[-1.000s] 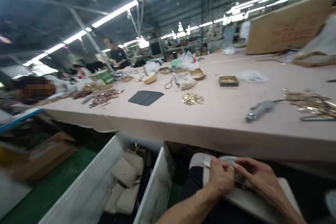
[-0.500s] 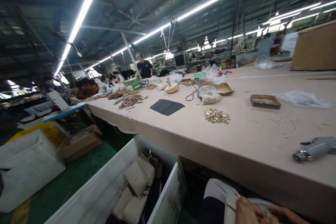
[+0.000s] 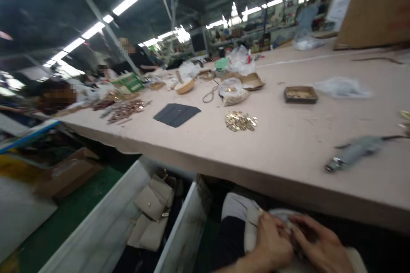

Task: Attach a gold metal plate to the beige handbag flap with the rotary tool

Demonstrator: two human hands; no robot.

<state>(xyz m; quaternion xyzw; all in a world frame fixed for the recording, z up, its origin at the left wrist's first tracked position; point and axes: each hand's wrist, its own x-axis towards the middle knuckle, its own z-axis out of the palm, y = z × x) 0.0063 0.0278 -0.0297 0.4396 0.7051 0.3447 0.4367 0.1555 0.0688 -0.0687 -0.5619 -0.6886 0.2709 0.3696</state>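
Observation:
Both my hands work in my lap, below the edge of the long pinkish table (image 3: 288, 145). My left hand (image 3: 272, 241) is curled, fingers pinched on a pale grey-beige bag piece (image 3: 250, 219) that lies across my lap. My right hand (image 3: 317, 245) meets it from the right, fingers bent and pressed on the same piece, around a small part too blurred to name. A grey hand tool (image 3: 354, 153) lies on the table just above, to the right.
A white bin (image 3: 105, 226) at my left holds several beige pouches (image 3: 153, 202). On the table: a heap of gold fittings (image 3: 240, 120), a dark flat sheet (image 3: 177, 114), a small tray (image 3: 300, 94), bags. People work at the far end. Cardboard boxes (image 3: 68, 170) sit on the green floor.
The view has tipped back down, so both hands and the bag piece show more fully in my lap. The hands stay together on the piece.

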